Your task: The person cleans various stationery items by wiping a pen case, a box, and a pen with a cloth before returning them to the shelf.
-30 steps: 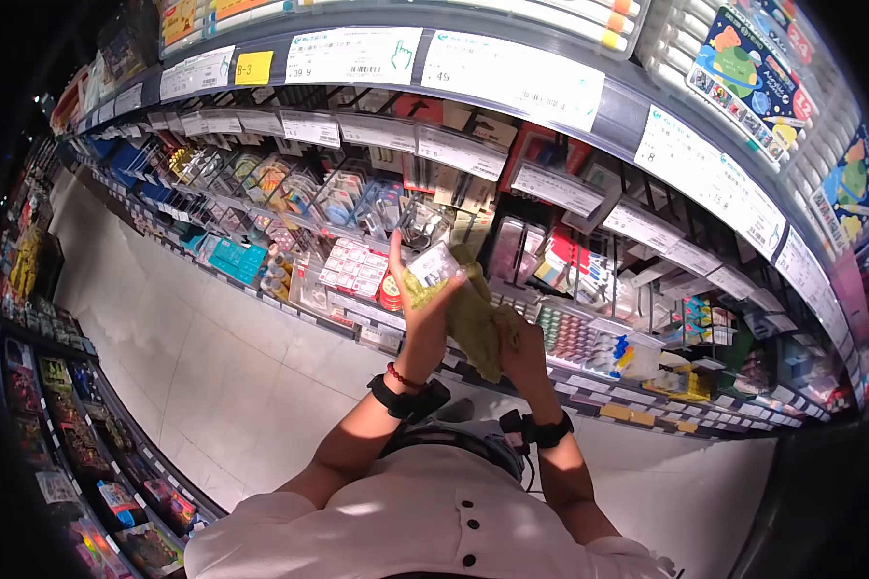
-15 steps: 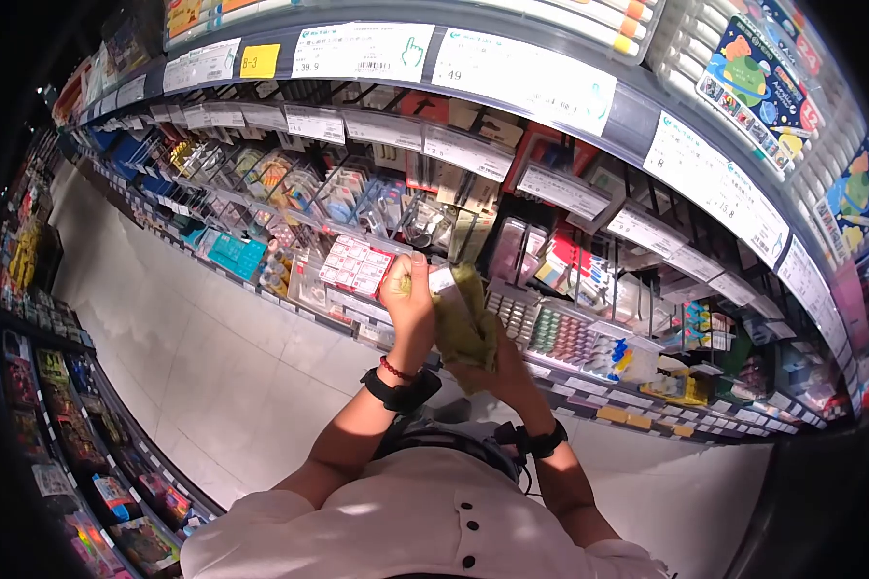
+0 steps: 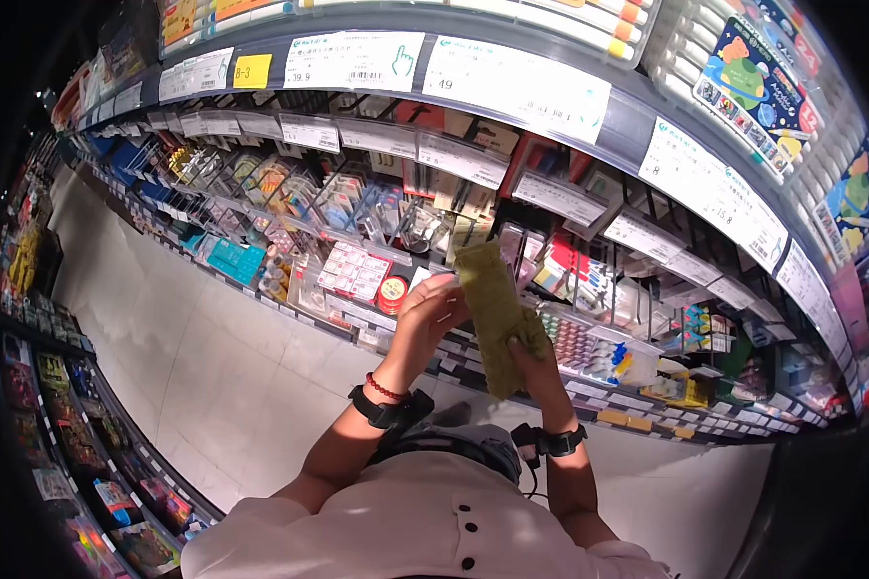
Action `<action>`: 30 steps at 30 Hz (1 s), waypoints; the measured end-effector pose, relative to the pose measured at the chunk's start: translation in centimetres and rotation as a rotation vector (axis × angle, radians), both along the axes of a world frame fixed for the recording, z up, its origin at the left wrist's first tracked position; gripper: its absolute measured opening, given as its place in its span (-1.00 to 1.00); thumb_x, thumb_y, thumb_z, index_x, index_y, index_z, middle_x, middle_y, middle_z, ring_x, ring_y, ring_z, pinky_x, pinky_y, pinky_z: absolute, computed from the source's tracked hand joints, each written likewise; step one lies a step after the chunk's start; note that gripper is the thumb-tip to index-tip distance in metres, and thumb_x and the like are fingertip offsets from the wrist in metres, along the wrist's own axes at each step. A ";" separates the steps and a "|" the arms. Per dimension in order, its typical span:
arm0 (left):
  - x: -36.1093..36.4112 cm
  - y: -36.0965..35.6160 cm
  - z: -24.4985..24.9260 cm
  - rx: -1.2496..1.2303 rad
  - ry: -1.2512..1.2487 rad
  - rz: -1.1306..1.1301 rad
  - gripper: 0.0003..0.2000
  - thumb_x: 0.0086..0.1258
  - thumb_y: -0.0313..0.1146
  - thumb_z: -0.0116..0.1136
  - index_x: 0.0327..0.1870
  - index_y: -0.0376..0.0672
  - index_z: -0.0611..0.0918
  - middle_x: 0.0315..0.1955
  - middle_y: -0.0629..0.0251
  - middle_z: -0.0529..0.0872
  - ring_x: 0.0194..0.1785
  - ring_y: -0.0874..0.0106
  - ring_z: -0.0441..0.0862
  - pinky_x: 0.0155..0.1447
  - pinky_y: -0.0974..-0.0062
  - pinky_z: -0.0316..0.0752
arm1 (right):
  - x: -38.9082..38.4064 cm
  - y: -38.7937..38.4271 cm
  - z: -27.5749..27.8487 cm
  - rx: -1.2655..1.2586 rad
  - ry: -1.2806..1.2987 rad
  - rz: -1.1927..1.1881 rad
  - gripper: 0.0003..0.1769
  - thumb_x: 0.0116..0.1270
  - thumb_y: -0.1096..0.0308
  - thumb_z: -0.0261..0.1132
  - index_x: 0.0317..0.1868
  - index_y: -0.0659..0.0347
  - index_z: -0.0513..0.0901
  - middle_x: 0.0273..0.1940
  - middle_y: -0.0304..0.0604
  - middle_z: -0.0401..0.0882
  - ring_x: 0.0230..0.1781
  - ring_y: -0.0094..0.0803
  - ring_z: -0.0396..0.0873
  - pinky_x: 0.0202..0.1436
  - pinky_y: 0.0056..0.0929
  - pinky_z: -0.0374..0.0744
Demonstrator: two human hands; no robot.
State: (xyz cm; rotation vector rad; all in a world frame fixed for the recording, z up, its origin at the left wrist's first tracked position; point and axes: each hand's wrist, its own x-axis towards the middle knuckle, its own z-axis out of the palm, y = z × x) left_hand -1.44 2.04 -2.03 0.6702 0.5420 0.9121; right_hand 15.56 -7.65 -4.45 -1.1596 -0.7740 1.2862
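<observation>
It was a stationery shop aisle: long shelves carried price tags, packed with hanging packets, marker sets, above a pale tiled floor.

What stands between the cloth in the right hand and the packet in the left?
Nothing visible: the green cloth, held up by the right hand, lies against the small white packet in the left hand, whose fingers cover part of it.
</observation>
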 end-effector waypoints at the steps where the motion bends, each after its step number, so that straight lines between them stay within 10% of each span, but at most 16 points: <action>1: 0.0 -0.1 0.5 -0.018 -0.025 -0.101 -0.60 0.40 -0.08 -0.19 0.09 -0.18 0.36 -0.04 0.19 0.52 0.04 0.33 0.47 0.12 0.34 0.34 | 0.1 -0.1 0.1 -0.036 0.040 0.009 -0.45 0.15 0.44 0.28 0.16 0.30 0.31 0.01 -0.19 0.46 0.00 -0.51 0.42 0.05 -0.49 0.42; 16: -2.8 1.5 1.6 -0.338 -0.026 -0.371 -0.68 0.33 -0.18 0.02 -0.08 -0.26 0.51 -0.17 0.24 0.61 -0.12 0.42 0.56 -0.02 0.47 0.45 | 4.8 -1.6 2.9 0.095 -0.407 0.398 -0.17 -0.44 0.51 0.53 0.03 0.33 0.45 -0.11 -0.19 0.54 -0.07 -0.49 0.47 0.03 -0.46 0.44; 23: -2.2 1.0 -0.7 0.000 0.102 -0.503 -0.72 0.30 -0.43 0.00 0.01 -0.31 0.47 -0.14 0.31 0.59 -0.06 0.52 0.52 0.03 0.59 0.41 | 5.2 -2.3 4.5 0.114 -0.576 0.494 -0.22 -0.38 0.40 0.57 0.00 0.32 0.48 -0.10 -0.14 0.55 -0.10 -0.48 0.49 0.00 -0.47 0.45; 30: -0.9 0.7 -1.5 -0.237 -0.278 -0.227 -0.63 0.36 -0.29 -0.14 0.16 -0.20 0.36 0.09 0.25 0.46 0.18 0.40 0.36 0.26 0.40 0.18 | 4.4 -2.2 4.7 0.073 -0.387 0.209 -0.39 -0.15 0.50 0.45 0.00 0.35 0.47 -0.12 -0.20 0.54 -0.10 -0.53 0.45 -0.04 -0.50 0.45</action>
